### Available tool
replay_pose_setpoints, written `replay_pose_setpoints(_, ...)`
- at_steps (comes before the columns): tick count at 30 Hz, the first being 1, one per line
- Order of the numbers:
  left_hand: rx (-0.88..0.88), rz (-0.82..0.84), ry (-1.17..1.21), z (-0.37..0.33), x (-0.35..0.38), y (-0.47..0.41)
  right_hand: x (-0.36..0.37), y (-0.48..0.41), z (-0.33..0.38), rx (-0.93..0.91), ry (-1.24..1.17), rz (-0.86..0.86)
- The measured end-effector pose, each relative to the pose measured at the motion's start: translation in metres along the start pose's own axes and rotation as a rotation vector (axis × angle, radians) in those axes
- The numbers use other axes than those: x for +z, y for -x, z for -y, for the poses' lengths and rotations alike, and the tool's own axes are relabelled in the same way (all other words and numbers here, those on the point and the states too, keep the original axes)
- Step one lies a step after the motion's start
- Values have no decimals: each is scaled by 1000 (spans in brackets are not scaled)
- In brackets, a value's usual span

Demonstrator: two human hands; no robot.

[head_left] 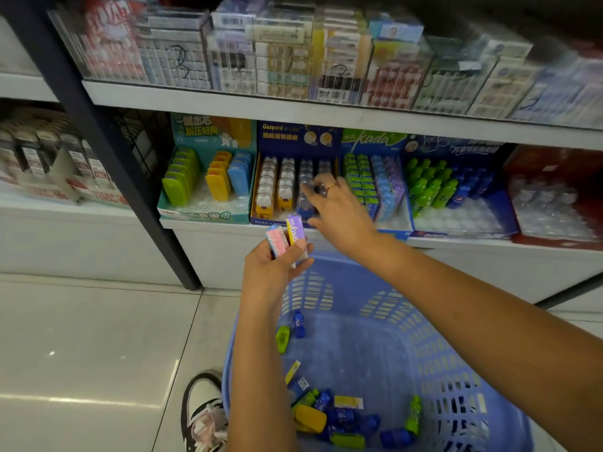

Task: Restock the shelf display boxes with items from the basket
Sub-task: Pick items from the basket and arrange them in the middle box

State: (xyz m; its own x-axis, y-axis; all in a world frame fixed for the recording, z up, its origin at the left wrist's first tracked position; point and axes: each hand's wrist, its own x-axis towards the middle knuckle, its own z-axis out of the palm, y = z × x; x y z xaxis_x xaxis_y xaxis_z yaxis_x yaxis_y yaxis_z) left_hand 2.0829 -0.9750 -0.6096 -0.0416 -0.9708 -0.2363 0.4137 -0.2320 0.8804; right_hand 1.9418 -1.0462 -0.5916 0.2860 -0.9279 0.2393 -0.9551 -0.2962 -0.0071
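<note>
Right hand (339, 213) was out at the Gaspard display box (293, 138), fingers spread over its blue row; whether that grip held anything, I couldn't tell. Left hand (277, 262) pinched two kada erasers (288, 238) above the basket (424, 337). They'd best go upright into the kada box (375, 141) alongside, though the right wrist sat in the way. Loose stock (342, 415) lay in the basket.

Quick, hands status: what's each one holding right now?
Left hand: grips two kada erasers.
Right hand: at the Gaspard box; grip cannot be told.
</note>
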Motion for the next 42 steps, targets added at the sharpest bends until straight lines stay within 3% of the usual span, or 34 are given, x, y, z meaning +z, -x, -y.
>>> replay_pose_setpoints(6,19,92,-128,4,18,7,-31,66,-7,227,-934,-89)
replay_pose_setpoints(8,41,158,-205,4,32,11,-44,82,-15,245,-1103,-68)
replay_pose_setpoints(11,55,216,-254,9,54,16,-57,96,-37,281,-1170,-90)
replay_pose_setpoints(14,43,228,-268,16,73,19,-59,104,-52,275,-1112,-152)
replay_pose_setpoints(18,-78,100,-103,29,88,18,-54,105,-76,383,-945,-480)
replay_pose_setpoints(20,-136,71,-90,32,89,16,-49,99,-99,440,-849,-556)
replay_pose_setpoints(24,-219,32,-189,33,91,4,-29,78,-129,500,-768,-457)
replay_pose_setpoints(30,-383,-12,77,35,93,-10,-13,56,-141,396,-688,-360)
replay_pose_setpoints(36,-332,15,182,37,91,-12,-8,57,-141,296,-556,-277)
replay_pose_setpoints(42,-177,90,-1,38,85,-2,-11,57,-136,302,-463,-252)
